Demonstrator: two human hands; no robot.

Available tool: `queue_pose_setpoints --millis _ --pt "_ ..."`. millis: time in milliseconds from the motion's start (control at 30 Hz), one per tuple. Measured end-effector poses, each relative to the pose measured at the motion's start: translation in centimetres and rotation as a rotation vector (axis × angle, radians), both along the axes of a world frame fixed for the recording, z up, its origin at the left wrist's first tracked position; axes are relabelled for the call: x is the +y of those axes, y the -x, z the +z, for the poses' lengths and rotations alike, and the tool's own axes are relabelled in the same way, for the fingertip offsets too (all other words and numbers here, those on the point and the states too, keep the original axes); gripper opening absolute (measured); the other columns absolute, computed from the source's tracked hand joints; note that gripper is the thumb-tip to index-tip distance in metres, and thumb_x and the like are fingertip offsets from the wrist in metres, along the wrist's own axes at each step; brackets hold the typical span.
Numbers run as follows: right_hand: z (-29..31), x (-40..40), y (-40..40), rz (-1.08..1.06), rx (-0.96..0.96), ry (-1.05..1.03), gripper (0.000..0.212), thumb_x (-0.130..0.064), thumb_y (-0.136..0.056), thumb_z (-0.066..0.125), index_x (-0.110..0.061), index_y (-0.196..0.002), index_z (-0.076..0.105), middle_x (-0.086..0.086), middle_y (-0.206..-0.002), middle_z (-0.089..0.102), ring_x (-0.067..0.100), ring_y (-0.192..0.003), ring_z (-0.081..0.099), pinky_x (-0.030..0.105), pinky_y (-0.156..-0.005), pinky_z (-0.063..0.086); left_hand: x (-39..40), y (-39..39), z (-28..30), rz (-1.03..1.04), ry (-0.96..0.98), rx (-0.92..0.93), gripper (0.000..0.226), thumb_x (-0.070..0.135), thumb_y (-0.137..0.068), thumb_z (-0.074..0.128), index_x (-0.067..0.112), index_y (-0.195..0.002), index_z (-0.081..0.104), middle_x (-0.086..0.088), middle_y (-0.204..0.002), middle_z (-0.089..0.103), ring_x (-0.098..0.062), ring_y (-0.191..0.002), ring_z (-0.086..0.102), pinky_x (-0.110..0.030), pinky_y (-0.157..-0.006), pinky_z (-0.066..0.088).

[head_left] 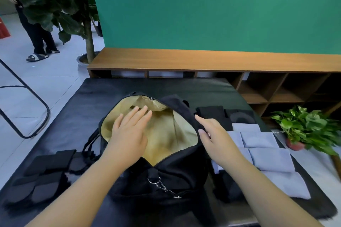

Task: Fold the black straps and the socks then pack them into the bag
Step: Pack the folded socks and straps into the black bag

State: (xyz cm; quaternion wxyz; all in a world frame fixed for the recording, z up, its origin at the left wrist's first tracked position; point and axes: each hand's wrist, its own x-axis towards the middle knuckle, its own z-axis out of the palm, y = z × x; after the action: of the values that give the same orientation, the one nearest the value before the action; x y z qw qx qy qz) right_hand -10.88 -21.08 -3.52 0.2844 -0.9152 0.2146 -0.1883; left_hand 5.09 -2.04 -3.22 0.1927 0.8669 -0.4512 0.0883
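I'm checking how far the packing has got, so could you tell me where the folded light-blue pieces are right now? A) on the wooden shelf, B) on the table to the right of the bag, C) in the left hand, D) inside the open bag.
B: the folded light-blue pieces lie in rows on the black table right of the bag, whose tan lining shows nothing blue inside.

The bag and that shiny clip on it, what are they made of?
The bag looks like black woven cloth, matte and soft, since it sags and folds; its tan lining seems a thinner, smoother fabric that creases. The clip looks like polished metal, silver and glinting. The exact kind of cloth or metal cannot be told.
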Motion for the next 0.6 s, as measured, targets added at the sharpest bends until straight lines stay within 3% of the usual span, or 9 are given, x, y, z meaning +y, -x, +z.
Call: queue_pose_setpoints --millis 167,267,333,467,533,600 --pt "-2.4 0.4 5.7 -0.136 -0.117 0.019 0.031 -0.013 -0.097 0.046 -0.021 -0.125 0.058 -0.018 -0.107 0.054 0.003 -0.105 0.050 0.008 -0.090 0.036 -2.9 4.7 -1.6 -0.226 0.105 0.008 0.054 0.013 -0.082 0.044 0.024 -0.135 0.049 0.011 -0.139 0.049 -0.005 -0.135 0.024 -0.043 -0.113 0.015" --pt "-4.4 0.2 9.0 -0.251 -0.165 0.087 0.025 -0.007 -0.093 0.052 -0.019 -0.113 0.064 -0.014 -0.101 0.058 0.006 -0.098 0.052 0.022 -0.086 0.044 -4.6 7.4 -2.1 -0.317 0.154 0.044 0.052 0.010 -0.082 0.044 0.024 -0.131 0.052 0.013 -0.131 0.054 -0.005 -0.132 0.029 -0.036 -0.114 0.014" --pt "-5.7 0.1 11.0 -0.306 -0.165 0.121 0.025 -0.003 -0.091 0.055 -0.017 -0.107 0.065 -0.012 -0.099 0.058 0.009 -0.096 0.051 0.023 -0.085 0.042 -5.5 8.8 -2.5 -0.368 0.159 0.023 0.050 0.010 -0.081 0.045 0.023 -0.128 0.055 0.011 -0.129 0.057 -0.007 -0.130 0.034 -0.033 -0.112 0.014" --pt "-7.7 0.5 13.7 -0.393 -0.132 0.234 0.022 -0.010 -0.088 0.053 -0.016 -0.103 0.067 -0.012 -0.102 0.055 0.001 -0.097 0.041 0.013 -0.090 0.030 -7.1 11.7 -3.6 -0.473 0.160 0.041 0.051 0.007 -0.077 0.056 0.020 -0.125 0.058 0.007 -0.128 0.058 -0.013 -0.128 0.042 -0.033 -0.113 0.025" --pt "-8.7 0.6 14.6 -0.440 -0.088 0.285 0.024 -0.006 -0.085 0.062 -0.016 -0.105 0.069 -0.007 -0.107 0.059 0.004 -0.102 0.041 0.022 -0.093 0.035 -7.6 13.6 -4.1 -0.528 0.154 0.148 0.050 0.006 -0.080 0.054 0.018 -0.129 0.055 0.006 -0.132 0.054 -0.008 -0.131 0.036 -0.023 -0.111 0.026" --pt "-9.6 0.6 15.0 -0.462 -0.049 0.301 0.032 -0.003 -0.078 0.071 -0.015 -0.108 0.070 -0.002 -0.110 0.063 0.010 -0.105 0.043 0.032 -0.089 0.044 -8.0 15.4 -4.5 -0.547 0.135 0.306 0.050 0.010 -0.092 0.048 0.021 -0.140 0.043 0.010 -0.145 0.036 0.002 -0.136 0.020 -0.008 -0.110 0.009"
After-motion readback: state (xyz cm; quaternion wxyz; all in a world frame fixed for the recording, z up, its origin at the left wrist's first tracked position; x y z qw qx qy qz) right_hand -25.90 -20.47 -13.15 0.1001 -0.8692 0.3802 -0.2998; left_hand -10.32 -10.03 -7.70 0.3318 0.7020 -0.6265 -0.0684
